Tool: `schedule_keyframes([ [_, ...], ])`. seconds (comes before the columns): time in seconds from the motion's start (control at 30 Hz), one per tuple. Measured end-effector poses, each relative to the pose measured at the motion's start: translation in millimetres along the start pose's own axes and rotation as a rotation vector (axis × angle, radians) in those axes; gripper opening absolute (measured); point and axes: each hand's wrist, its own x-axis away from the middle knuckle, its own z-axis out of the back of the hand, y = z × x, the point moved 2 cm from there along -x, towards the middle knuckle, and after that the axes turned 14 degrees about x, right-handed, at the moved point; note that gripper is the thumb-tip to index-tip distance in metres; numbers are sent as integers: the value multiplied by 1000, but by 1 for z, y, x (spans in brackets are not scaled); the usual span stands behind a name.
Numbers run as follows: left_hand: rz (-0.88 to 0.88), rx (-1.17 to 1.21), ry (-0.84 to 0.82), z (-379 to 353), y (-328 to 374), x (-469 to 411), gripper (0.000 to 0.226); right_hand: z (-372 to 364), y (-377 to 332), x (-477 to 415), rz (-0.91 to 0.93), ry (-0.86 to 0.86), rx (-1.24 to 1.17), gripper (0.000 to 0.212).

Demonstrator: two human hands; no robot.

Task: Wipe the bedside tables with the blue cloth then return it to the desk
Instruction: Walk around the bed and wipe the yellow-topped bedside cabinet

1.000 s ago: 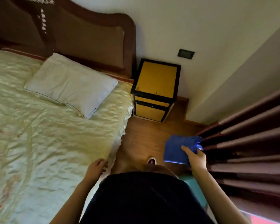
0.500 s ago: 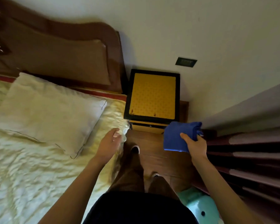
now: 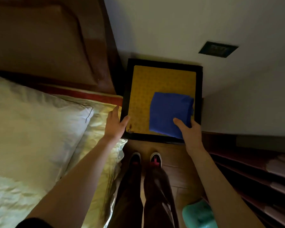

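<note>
A bedside table [image 3: 143, 83] with a yellow patterned top and black frame stands between the bed and the wall corner. The folded blue cloth [image 3: 167, 112] lies over the right front part of its top. My right hand [image 3: 190, 131] grips the cloth's near right corner, thumb on top. My left hand [image 3: 114, 123] rests with fingers apart against the table's front left edge, thumb on the black frame. Whether the cloth lies flat on the top or hovers just above it is unclear.
The bed with a white pillow [image 3: 33, 124] and cream quilt fills the left, below a brown padded headboard [image 3: 44, 41]. Dark curtains [image 3: 257, 171] hang at the right. A wall socket [image 3: 218, 49] sits above the table. My shoes [image 3: 145, 159] stand on wooden floor; a teal object [image 3: 198, 214] lies lower right.
I have stepped up to the bedside table. My right hand carried the blue cloth forward over the tabletop, and my left hand moved from the bed edge to the table's front left edge.
</note>
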Motion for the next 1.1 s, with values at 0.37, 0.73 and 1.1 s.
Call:
schedule_keyframes([
  [0.37,55,61,53,-37,-47,-34,43,-3,40,-26,362,336,1024,74],
  [0.73,-12,-41,197,-43,-55,-46,34,-54,30,-147,710,240,1329,64],
  [1.1,-55,-5,188,-47,-52,-43,28,-43,-27,-215,700,296,1271,61],
])
